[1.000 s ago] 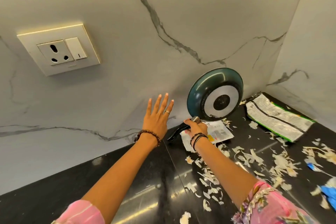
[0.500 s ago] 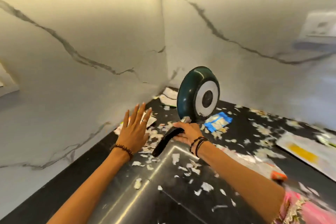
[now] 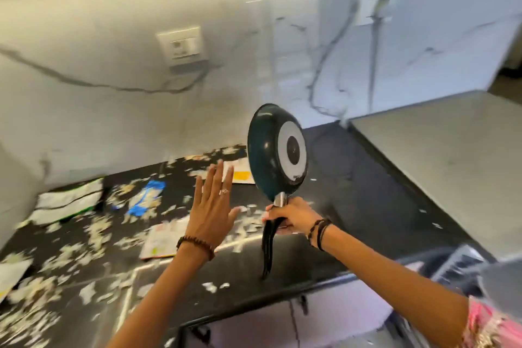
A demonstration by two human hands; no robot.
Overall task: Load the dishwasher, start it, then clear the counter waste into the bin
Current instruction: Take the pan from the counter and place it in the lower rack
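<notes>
The right hand [image 3: 293, 216] is clenched on the black handle of the pan [image 3: 275, 152], gripping just below the metal collar. The pan is held clear of the surface [image 3: 367, 192], upright, its underside with the pale disc facing the camera and slightly right; the handle hangs down past the hand toward the front edge. The left hand [image 3: 211, 206] is released, palm forward, fingers straight and spread a little, just left of the pan and not touching it. A ring shows on one finger; a bead bracelet sits on the left wrist, dark bands on the right.

The surface is black and glossy. Its left and middle parts are littered with pale scraps [image 3: 70, 257], thickest toward the near left corner. Among them lie a white-and-green wrapper [image 3: 67, 200] near the wall, a blue packet [image 3: 147, 198] beside it, a printed leaflet [image 3: 163, 237] just left of the left wrist, and a yellow-and-white paper [image 3: 240, 175] behind the left hand's fingers. The stretch right of the pan is nearly bare, with only a few scraps, and runs to a grey slab [image 3: 440, 167] that stands higher along the right side. The front edge crosses below both forearms; a pale cabinet front [image 3: 324, 316] shows under it. The marble wall [image 3: 113, 110] closes the rear, carrying one socket [image 3: 182, 44] at left and another [image 3: 377, 5] at upper right, blurred. A grey object at the lower right is too blurred to identify.
</notes>
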